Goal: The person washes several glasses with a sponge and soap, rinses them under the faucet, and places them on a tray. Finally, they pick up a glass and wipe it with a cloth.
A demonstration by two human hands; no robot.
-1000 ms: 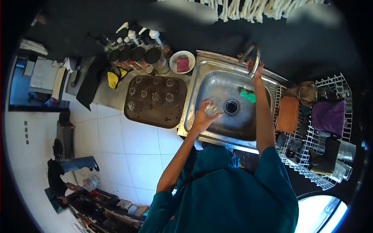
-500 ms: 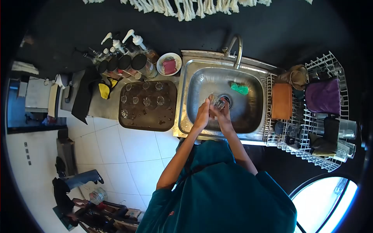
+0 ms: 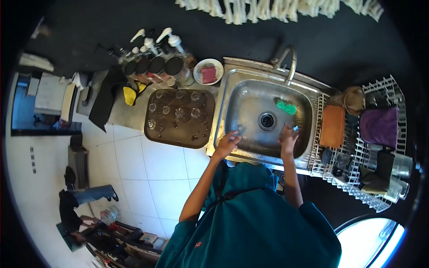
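Observation:
Over the left front part of the steel sink point(image 3: 250, 145), my left hand point(image 3: 228, 144) is open, its fingers apart and nothing seen in them. My right hand point(image 3: 288, 140) is over the sink's right side, its fingers curled. A small bright glint shows at its fingertips, but what it holds is too small to make out. Behind the hands, the green sponge point(image 3: 286, 106) lies in the basin, near the drain point(image 3: 267, 121). On the left, a brown tray point(image 3: 174, 136) bears several small upright glasses point(image 3: 179, 113).
The curved faucet point(image 3: 292, 67) stands behind the basin. A white bowl point(image 3: 208, 73) with a pink sponge, pump bottles point(image 3: 174, 41) and dark-lidded jars point(image 3: 174, 66) are at the back left. On the right is a wire rack point(image 3: 382, 204) with cloths and glasses. A person point(image 3: 71, 212) is at the lower left.
My hands have parted from around the clear glass, the left moving left and the right moving right. The glass no longer shows clearly. The view has shifted, moving the sink and tray rightward in frame.

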